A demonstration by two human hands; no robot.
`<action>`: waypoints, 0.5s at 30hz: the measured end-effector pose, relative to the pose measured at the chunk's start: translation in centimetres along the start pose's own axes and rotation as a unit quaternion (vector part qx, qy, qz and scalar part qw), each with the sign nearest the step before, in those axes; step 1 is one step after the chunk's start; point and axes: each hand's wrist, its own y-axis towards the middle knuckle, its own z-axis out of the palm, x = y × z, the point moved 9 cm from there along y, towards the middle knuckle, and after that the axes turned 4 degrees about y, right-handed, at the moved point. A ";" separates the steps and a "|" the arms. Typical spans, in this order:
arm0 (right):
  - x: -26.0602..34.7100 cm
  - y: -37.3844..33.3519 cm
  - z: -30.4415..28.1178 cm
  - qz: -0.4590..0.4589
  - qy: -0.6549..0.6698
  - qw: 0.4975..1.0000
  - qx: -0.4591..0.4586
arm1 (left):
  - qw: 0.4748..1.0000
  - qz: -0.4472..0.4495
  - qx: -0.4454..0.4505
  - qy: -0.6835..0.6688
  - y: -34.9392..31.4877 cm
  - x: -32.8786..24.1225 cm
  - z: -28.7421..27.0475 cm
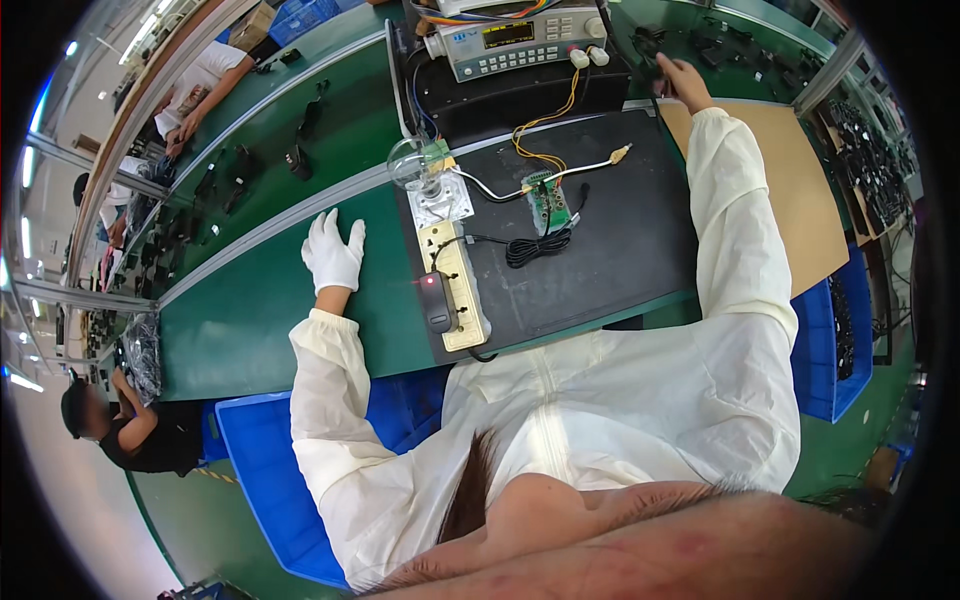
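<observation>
My left hand, in a white glove, rests on the green bench top with its fingers spread, holding nothing. My bare right hand reaches to the far right, its fingers drawn together by a dark corded item; what they pinch is too small to make out. Between my arms, a black adapter with a lit red spot is plugged into a cream power strip. Its coiled black cable lies by a green circuit board on the black mat.
A bench meter stands at the back, with a clear bulb left of the mat. Brown cardboard lies at right, near a blue bin. Another blue bin is below my left arm. A conveyor carries adapters; people sit at left.
</observation>
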 end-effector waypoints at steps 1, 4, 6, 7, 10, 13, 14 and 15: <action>1.1 0.3 -0.1 -0.066 0.092 0.991 -0.070 | 1.000 -0.009 0.008 -0.006 0.0 0.2 0.2; 2.1 -0.5 -1.9 -0.191 0.272 0.919 -0.212 | 1.000 -0.006 0.009 -0.018 0.3 0.2 0.4; 3.4 -3.4 -2.5 -0.293 0.173 0.908 -0.244 | 0.999 0.014 0.000 -0.030 0.4 -0.2 0.6; 4.4 -5.4 -2.6 -0.343 0.122 0.895 -0.259 | 0.999 0.013 -0.001 -0.030 0.6 -0.2 0.7; 4.5 -8.2 -1.7 -0.270 0.253 0.911 -0.182 | 0.998 0.034 -0.045 -0.013 2.1 -0.2 0.8; 5.2 -12.3 0.0 -0.188 0.342 0.915 -0.100 | 0.991 0.062 -0.090 0.082 5.0 -1.2 -0.1; 5.2 -13.6 1.3 -0.145 0.369 0.916 -0.054 | 0.982 0.075 -0.112 0.130 6.1 -1.7 -0.5; 5.1 -15.1 2.2 -0.124 0.357 0.925 -0.034 | 0.982 0.074 -0.116 0.127 7.4 -1.8 -0.6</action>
